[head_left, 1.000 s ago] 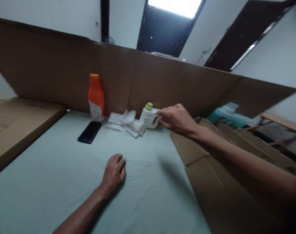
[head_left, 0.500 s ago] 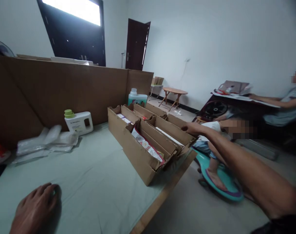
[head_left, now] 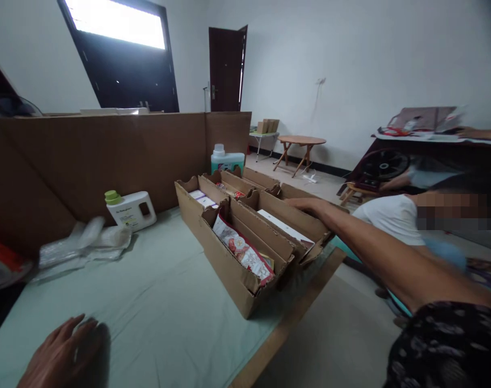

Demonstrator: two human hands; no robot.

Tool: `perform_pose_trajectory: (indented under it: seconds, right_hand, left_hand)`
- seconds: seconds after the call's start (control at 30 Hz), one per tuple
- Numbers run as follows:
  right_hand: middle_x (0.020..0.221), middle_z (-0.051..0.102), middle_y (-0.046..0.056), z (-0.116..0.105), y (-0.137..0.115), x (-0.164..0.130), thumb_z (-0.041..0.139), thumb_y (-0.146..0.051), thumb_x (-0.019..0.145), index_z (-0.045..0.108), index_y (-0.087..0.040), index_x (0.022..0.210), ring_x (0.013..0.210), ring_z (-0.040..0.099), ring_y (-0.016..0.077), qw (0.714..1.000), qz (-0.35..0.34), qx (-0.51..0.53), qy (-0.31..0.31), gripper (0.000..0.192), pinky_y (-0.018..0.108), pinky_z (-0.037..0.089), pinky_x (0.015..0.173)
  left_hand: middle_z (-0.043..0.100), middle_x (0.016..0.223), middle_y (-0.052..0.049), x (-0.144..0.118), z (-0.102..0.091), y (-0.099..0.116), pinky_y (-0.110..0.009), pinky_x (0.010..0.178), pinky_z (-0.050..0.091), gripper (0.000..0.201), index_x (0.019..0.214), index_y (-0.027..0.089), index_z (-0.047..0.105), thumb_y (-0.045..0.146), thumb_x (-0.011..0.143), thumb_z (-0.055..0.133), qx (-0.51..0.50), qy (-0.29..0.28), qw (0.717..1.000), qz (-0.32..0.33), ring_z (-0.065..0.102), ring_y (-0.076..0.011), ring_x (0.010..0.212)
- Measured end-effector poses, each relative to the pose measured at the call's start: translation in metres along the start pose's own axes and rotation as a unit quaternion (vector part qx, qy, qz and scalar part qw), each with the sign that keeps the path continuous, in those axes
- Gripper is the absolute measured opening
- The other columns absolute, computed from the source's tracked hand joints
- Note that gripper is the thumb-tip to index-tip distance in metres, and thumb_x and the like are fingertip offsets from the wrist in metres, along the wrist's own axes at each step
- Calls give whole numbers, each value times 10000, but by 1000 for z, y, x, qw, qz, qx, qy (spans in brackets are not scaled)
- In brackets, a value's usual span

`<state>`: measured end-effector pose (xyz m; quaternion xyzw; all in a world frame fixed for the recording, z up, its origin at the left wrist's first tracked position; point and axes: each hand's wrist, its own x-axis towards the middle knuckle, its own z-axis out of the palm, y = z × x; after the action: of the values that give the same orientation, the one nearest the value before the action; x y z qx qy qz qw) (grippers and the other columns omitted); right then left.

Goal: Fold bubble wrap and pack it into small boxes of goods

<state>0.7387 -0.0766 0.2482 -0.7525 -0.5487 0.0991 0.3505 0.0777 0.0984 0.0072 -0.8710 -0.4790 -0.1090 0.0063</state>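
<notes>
On the pale green table point(head_left: 156, 302), near its right edge: cardboard boxes point(head_left: 245, 242) set side by side, open on top, packets and white cartons inside. Right hand point(head_left: 306, 205) stretched over the far box's rim, fingers flat and extended, holding nothing, touching or just above the cardboard — cannot tell which. Left hand point(head_left: 63, 355) lying palm down on the cloth, fingers spread, empty, well apart from the boxes. Behind, by the cardboard wall point(head_left: 88, 156): white jug point(head_left: 130, 209), crumpled plastic bags point(head_left: 79, 245).
</notes>
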Motion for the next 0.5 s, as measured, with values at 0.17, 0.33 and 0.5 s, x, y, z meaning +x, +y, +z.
perform_pose_trajectory:
  seconds: [0.17,0.33,0.5]
  right_hand:
    - [689,723,18,-3,-16,7,768,-357,607,688,-241,609,776,680,264,1000,-7,-15,24,142,376,550,762]
    - [623,608,25,-32,-56,31,686,-305,680,592,-228,604,687,575,217,982,-9,-39,187,143,419,487,780]
    - [903,690,17,18,-160,-32,686,-317,792,686,-247,878,854,618,197,979,-162,99,77,111,341,500,798]
  left_hand:
    - [739,1179,-137,-3,-3,2,-528,921,571,395,977,256,772,512,816,518,-69,59,996,18,700,-361,1052]
    - [657,1317,-115,14,-72,90,-508,854,611,370,1166,289,699,488,883,568,-133,160,975,81,679,-342,1103]
    - [291,1635,-147,42,-153,235,-549,1105,453,931,1590,290,213,434,832,733,-271,276,904,181,368,-361,1466]
